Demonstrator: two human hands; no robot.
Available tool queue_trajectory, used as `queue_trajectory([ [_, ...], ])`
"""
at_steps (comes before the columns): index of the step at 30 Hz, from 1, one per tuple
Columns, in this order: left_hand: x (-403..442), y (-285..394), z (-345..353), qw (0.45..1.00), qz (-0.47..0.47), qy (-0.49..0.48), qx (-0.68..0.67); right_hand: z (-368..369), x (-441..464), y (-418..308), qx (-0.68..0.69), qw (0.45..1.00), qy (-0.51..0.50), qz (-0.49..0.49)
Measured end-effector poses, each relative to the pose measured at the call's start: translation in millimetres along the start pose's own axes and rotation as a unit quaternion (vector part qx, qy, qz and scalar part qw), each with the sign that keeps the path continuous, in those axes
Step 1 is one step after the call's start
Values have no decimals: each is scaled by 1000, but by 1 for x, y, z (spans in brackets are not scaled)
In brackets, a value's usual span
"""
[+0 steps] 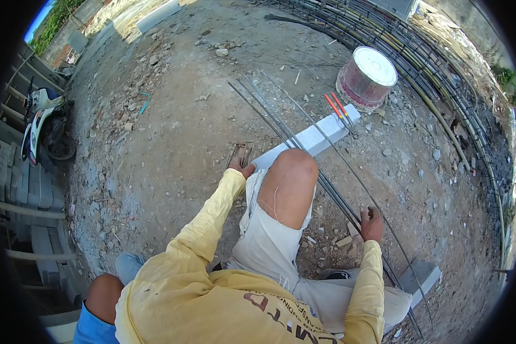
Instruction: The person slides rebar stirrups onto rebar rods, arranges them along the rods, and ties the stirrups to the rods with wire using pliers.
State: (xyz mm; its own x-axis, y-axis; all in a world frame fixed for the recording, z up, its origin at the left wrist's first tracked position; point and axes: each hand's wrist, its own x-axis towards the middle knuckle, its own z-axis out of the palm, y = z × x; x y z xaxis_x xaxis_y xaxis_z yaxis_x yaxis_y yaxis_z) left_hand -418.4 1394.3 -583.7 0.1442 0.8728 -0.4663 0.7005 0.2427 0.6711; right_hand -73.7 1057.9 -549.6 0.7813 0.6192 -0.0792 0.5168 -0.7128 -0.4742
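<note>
Beyond the rods [331,188] and pincers [333,106], one reddish bucket [363,86], white side up

Head cam — wide, faces fwd + down — L hand [243,167] & R hand [372,225] below.

Take the bucket [358,86] as your landmark: its round top is white and its side is stained reddish. Just beyond it and to its right, you have long bundled steel cages [436,80] curving past. Left of it, you see a pale stone [222,52], then a bent green strip [145,103] on the dirt. Well apart, at its far left, a motorcycle [40,123] stands, with stacked grey blocks [40,189] nearer you. Also far left of the bucket, but closest to you, are another person's bare knee [103,299] and blue clothing [94,327].
</note>
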Motion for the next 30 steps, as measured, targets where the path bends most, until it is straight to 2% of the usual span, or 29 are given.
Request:
queue_trajectory([
  [1,-1,1,0,1000,0,0,2,-5,3,4,-30,997,59,29],
  [4,-3,3,-1,1000,-3,-1,1,-19,10,23,-141,977,143,76],
  [7,-5,5,-3,1000,-2,-2,1,-13,12,52,-174,972,99,123],
  [10,-9,7,-4,1000,-5,-3,2,-18,12,47,-205,963,-21,172],
  [17,-13,11,-5,1000,-7,1,6,-5,11,55,-210,973,24,94],
  [20,-14,11,-6,1000,-7,8,7,-12,11,26,-200,975,-36,89],
  [22,-23,20,-12,1000,-8,13,-15,-8,11,27,-196,976,-41,88],
  [24,-28,33,-25,998,-47,-9,-33,-7,14,29,-182,979,-46,82],
  [26,-16,25,-32,998,-44,10,-34,-6,16,34,-160,983,-56,73],
  [28,13,-5,-35,997,2,70,-14,-5,20,46,-105,992,-56,39],
  [30,37,-13,-52,996,2,81,-43,-4,20,49,-72,996,-41,32],
])
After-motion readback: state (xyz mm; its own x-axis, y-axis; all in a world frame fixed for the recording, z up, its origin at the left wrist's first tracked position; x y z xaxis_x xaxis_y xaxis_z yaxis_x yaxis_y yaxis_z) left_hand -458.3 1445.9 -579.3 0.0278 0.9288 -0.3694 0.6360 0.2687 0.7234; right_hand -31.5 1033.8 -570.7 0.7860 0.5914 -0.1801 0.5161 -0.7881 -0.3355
